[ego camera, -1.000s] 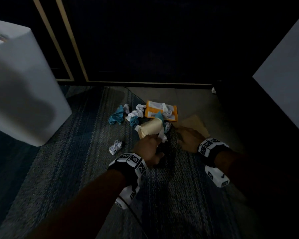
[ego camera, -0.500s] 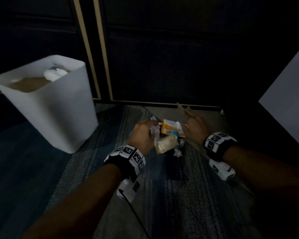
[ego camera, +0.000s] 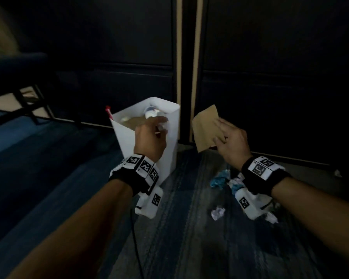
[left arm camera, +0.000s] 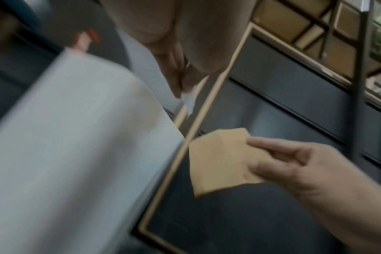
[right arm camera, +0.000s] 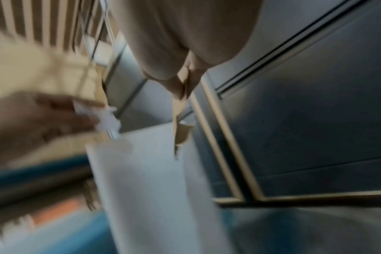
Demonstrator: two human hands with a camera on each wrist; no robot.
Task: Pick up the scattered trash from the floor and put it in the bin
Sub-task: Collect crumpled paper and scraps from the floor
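Note:
The white bin stands on the rug against the dark doors, with paper and a brown sheet inside. My left hand hovers over its rim and pinches a small white paper scrap, blurred in the right wrist view. To the right of the bin, my right hand pinches a brown paper piece by its edge, level with the rim. Crumpled blue paper and a white paper ball lie on the floor under my right wrist.
Dark panelled doors with a tan strip stand right behind the bin. Black chair legs are at the back left. A red-tipped stick pokes up at the bin's left corner. A striped rug covers the floor.
Both hands rose from the floor pile and swung left to the bin. The cream and orange bundle held between them is gone; my left hand is over the bin.

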